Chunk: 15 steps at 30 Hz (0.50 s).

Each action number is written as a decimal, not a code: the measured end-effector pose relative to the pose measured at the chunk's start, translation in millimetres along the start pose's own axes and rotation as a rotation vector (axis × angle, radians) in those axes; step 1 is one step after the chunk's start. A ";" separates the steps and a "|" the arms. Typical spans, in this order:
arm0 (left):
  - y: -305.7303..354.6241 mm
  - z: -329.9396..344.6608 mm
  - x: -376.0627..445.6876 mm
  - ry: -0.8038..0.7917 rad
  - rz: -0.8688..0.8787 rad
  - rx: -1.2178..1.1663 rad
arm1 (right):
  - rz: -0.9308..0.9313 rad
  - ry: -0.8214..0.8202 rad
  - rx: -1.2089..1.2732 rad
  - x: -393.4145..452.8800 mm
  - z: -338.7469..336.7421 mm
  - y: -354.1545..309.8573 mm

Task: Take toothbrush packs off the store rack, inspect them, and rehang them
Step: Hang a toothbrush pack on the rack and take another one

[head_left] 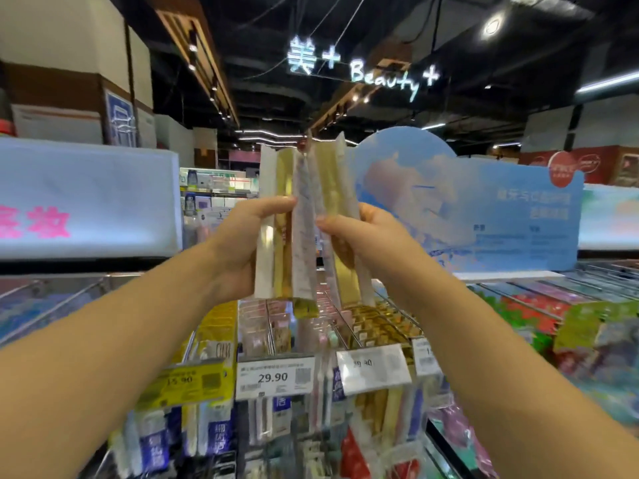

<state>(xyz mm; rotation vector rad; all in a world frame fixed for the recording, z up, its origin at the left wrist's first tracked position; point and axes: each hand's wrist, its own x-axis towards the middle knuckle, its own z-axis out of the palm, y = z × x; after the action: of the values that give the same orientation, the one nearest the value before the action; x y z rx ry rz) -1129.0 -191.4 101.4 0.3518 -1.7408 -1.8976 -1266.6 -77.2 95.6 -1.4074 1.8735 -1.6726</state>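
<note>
Two gold-and-white toothbrush packs are raised upright in front of me, above the rack. My left hand (250, 233) grips the left pack (281, 188) at its middle. My right hand (359, 236) grips the right pack (333, 181) the same way. The two packs lean together at their tops and spread apart lower down, and their white printed backs face each other in the middle. Below them the rack (349, 326) holds more hanging gold and pink packs on metal pegs.
Price tags (275, 376) line the front of the pegs, with further toothbrush packs hanging beneath them. A blue cloud-shaped display board (484, 209) stands behind the rack at right. A white sign (86, 198) with pink letters sits at left. Colourful packs fill the right shelf.
</note>
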 end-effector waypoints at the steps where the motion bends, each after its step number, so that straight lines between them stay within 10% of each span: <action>1: -0.9 -0.7 -1.8 0.000 0.020 -0.045 | -0.001 0.014 0.019 -0.1 9.9 -0.6; 15: -17.4 9.4 -63.2 0.115 0.063 -0.195 | -0.062 0.018 0.050 -63.8 60.0 -21.7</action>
<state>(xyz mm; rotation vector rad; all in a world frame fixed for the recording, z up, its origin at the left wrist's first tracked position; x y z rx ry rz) -1085.7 -148.6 75.4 0.3219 -1.4621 -1.9414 -1181.0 -61.7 71.5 -1.4493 1.8020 -1.7537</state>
